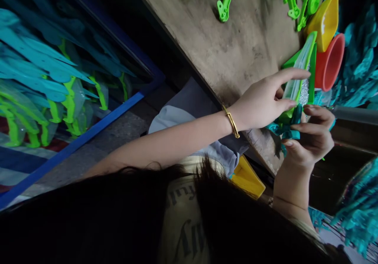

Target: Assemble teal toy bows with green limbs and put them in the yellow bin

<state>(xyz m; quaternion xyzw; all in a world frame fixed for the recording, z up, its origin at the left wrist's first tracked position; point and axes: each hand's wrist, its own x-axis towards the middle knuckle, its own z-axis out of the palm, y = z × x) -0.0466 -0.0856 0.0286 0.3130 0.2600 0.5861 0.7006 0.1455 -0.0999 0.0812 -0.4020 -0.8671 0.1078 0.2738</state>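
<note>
My left hand (261, 100), with a gold bangle at the wrist, curls around a long lime-green and clear plastic part (301, 63). Its index finger and thumb lie across the part, while the other fingers are mostly hidden. Close by, my right hand (314, 138) is closed on a teal plastic piece (295, 118), pinched between thumb and fingers. The two pieces meet between my hands; whether they are joined I cannot tell. Just behind my left fingertips, small silver metal bits (304, 93) lie in a dark green container (312, 67).
A red cup-like container (329, 63) and a yellow bin (325, 22) stand beside the green one. Lime-green parts (226, 4) lie on the worn tabletop (212, 39). Teal pieces (362, 63) pile up at the right. A blue-framed crate (118, 110) at left holds teal-and-green parts.
</note>
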